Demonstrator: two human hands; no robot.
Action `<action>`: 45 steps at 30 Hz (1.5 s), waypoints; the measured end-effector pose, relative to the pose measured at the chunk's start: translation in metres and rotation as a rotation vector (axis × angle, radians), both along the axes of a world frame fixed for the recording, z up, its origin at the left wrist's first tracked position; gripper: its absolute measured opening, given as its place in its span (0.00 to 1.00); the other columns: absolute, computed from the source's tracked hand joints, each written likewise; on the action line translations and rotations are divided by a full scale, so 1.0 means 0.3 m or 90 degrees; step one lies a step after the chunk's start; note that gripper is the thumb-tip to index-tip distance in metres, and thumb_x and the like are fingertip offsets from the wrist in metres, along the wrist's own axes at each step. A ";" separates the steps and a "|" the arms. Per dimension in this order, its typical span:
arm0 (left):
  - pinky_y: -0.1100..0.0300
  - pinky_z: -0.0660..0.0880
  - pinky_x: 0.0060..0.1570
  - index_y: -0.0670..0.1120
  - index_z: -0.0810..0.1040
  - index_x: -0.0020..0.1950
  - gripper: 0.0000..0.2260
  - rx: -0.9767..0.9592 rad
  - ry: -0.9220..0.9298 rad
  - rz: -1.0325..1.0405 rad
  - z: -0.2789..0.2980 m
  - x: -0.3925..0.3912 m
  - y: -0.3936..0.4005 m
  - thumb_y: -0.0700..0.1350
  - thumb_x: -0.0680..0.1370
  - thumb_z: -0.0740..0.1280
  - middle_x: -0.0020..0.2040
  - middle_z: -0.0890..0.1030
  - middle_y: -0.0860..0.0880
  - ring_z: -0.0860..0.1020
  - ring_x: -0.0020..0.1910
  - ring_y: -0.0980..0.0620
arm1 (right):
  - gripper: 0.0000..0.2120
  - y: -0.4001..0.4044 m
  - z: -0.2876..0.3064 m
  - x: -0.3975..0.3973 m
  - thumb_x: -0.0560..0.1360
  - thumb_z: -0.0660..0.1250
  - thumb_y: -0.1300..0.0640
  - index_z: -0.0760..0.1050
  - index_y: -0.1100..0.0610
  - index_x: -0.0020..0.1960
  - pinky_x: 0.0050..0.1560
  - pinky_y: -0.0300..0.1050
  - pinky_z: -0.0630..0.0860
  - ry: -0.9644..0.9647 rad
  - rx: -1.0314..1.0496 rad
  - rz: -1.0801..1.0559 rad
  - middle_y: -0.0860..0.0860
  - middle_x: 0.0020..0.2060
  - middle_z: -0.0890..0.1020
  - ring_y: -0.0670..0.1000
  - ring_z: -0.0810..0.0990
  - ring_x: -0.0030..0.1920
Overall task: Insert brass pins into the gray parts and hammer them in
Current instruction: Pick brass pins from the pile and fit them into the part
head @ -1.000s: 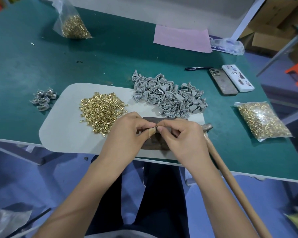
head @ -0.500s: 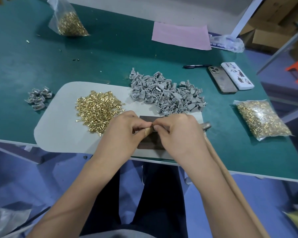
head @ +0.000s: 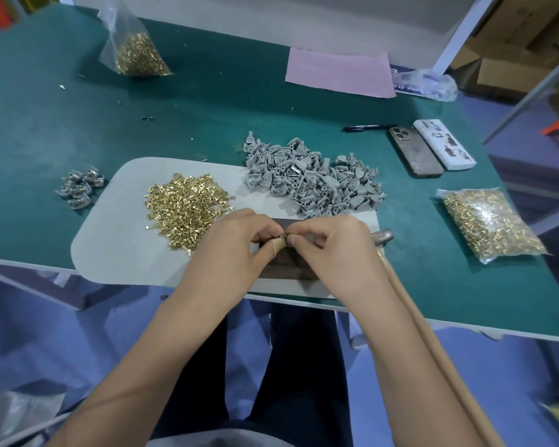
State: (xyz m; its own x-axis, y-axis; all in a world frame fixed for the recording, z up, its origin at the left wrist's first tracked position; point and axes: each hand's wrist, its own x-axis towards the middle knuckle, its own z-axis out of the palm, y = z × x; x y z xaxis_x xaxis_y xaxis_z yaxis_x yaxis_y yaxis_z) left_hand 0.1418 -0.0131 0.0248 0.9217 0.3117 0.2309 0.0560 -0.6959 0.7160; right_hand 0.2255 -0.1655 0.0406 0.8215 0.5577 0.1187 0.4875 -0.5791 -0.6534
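Both hands met over a dark block (head: 288, 269) at the counter's (head: 207, 117) near edge. The left hand (head: 236, 250) and right hand (head: 333, 250) each pinched a small gray part (head: 283, 236) between fingertips; any pin was too small to see. Loose brass pins (head: 184, 208) lay at 10 o'clock, gray parts (head: 313, 182) at 12. A hammer (head: 381, 237) rested at 3 o'clock, bagged pins (head: 488, 224) beyond.
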 end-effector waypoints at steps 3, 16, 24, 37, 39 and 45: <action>0.55 0.73 0.45 0.55 0.83 0.46 0.01 0.044 0.022 0.008 0.008 0.008 -0.009 0.50 0.76 0.72 0.40 0.77 0.57 0.74 0.44 0.56 | 0.06 -0.074 -0.020 0.011 0.76 0.76 0.55 0.85 0.44 0.48 0.30 0.31 0.61 0.042 0.189 -0.090 0.40 0.22 0.67 0.42 0.67 0.27; 0.65 0.62 0.35 0.58 0.82 0.47 0.02 0.165 0.005 -0.019 0.006 0.086 -0.133 0.54 0.76 0.71 0.42 0.77 0.60 0.68 0.47 0.60 | 0.18 -0.355 -0.129 0.015 0.80 0.63 0.37 0.80 0.47 0.60 0.43 0.50 0.72 -0.036 -0.150 -0.315 0.47 0.45 0.75 0.52 0.75 0.50; 0.57 0.64 0.38 0.57 0.83 0.46 0.04 0.207 0.004 -0.015 0.004 0.096 -0.116 0.55 0.76 0.71 0.41 0.78 0.59 0.70 0.48 0.54 | 0.15 -0.343 -0.099 0.019 0.85 0.57 0.47 0.76 0.56 0.60 0.42 0.54 0.70 -0.060 -0.241 -0.287 0.54 0.51 0.74 0.62 0.76 0.47; 0.58 0.64 0.35 0.59 0.85 0.46 0.06 0.227 -0.005 -0.029 0.017 0.105 -0.097 0.58 0.73 0.73 0.41 0.80 0.59 0.72 0.46 0.53 | 0.10 -0.268 0.023 -0.050 0.84 0.59 0.39 0.74 0.38 0.62 0.36 0.47 0.70 -0.202 -0.086 -0.155 0.42 0.33 0.77 0.51 0.76 0.41; 0.58 0.62 0.35 0.60 0.84 0.46 0.05 0.233 -0.002 -0.025 0.020 0.104 -0.097 0.58 0.73 0.73 0.41 0.80 0.59 0.72 0.47 0.53 | 0.14 -0.258 0.031 -0.053 0.84 0.58 0.41 0.77 0.41 0.64 0.34 0.46 0.70 -0.254 -0.033 -0.201 0.44 0.35 0.78 0.51 0.76 0.38; 0.60 0.58 0.31 0.61 0.84 0.47 0.03 0.244 0.008 -0.023 0.024 0.101 -0.103 0.57 0.74 0.73 0.41 0.79 0.60 0.71 0.47 0.54 | 0.14 -0.237 0.038 -0.065 0.84 0.61 0.44 0.81 0.45 0.64 0.33 0.47 0.72 -0.265 -0.053 -0.174 0.48 0.41 0.84 0.57 0.81 0.40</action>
